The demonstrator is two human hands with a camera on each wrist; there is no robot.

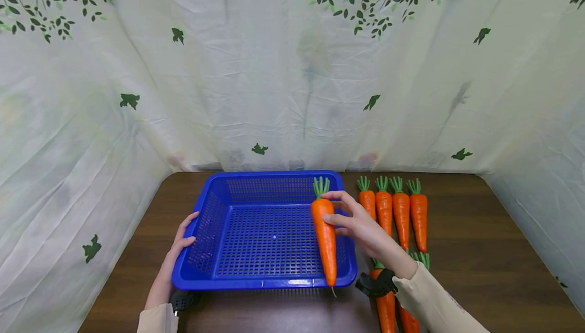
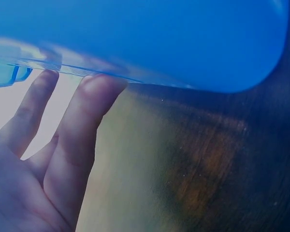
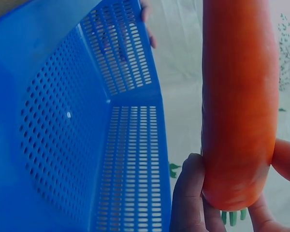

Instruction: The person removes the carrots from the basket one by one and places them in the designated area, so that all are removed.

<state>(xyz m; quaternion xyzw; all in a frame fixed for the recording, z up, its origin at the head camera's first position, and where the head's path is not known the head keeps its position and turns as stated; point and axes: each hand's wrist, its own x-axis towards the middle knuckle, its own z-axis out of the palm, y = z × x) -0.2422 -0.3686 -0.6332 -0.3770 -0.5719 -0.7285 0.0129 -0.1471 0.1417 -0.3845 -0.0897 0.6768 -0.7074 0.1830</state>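
Observation:
A blue plastic basket [image 1: 274, 283] with slotted walls stands on the table, its inside bare. At its left rim is my left hand [image 1: 179, 246], fingers straight, their tips against the outer side; the left wrist view shows two fingers [image 2: 75, 140] meeting the basket's edge [image 2: 183, 53] from below. My right hand [image 1: 361, 224] pinches an orange carrot [image 1: 325, 239] near its green top, thumb on one side and fingers on the other. The carrot hangs over the basket's right end, its thin root tip toward me. It fills the right side of the right wrist view [image 3: 239, 96].
Several more carrots [image 1: 418, 221] lie in rows right of the basket, tops pointing away. The nearer ones [image 1: 387, 310] are partly covered by the right forearm. Brown wooden table surface [image 1: 475, 252] extends to the right. A leaf-patterned curtain [image 1: 283, 94] encloses the back and sides.

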